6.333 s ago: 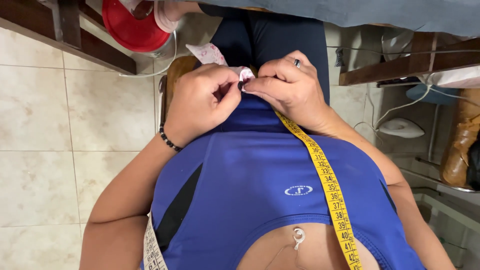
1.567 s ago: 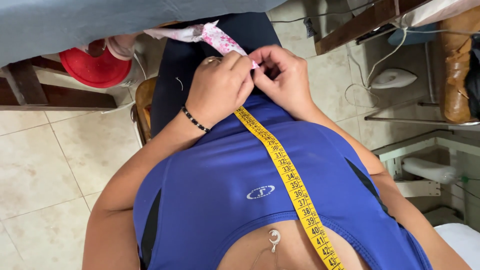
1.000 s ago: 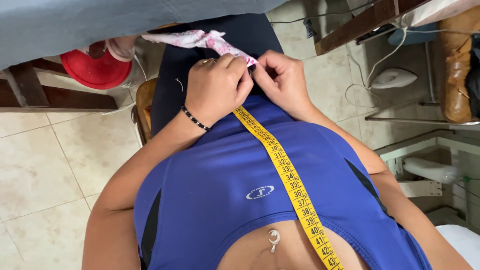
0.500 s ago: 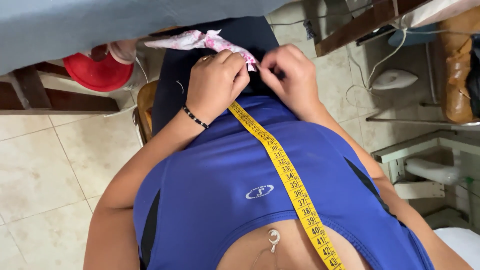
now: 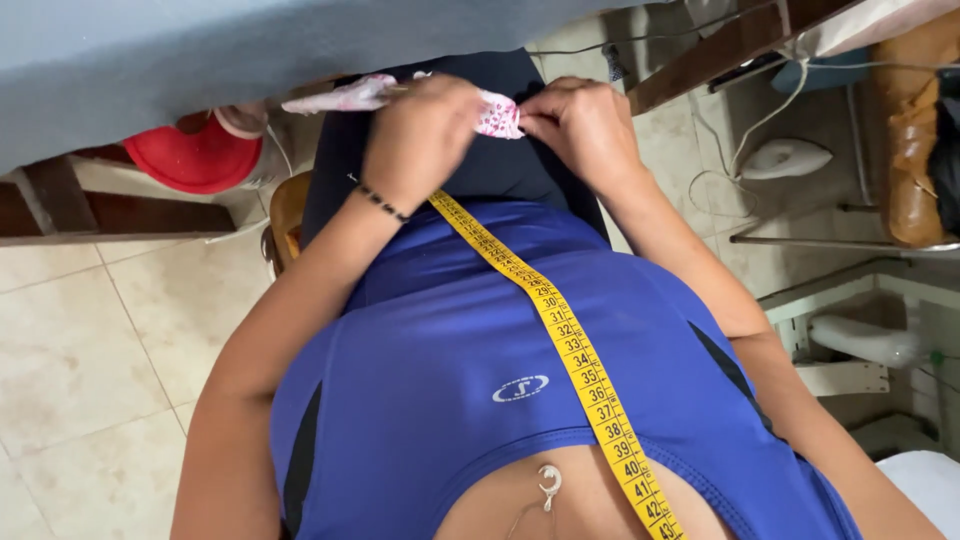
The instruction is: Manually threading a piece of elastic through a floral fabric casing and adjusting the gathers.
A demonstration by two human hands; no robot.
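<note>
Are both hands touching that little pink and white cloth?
Touching. The head view shows the left hand lying over the pink and white cloth, while the right hand pinches its end with the fingertips.

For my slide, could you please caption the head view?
Both hands, left hand and right hand, pinch pink-patterned fabric; yellow tape measure drapes down.

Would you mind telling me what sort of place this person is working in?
Probably a home sewing workshop: a yellow tape measure hangs down the person's front, both hands work a small patterned cloth, and an iron sits on the tiled floor.
</note>
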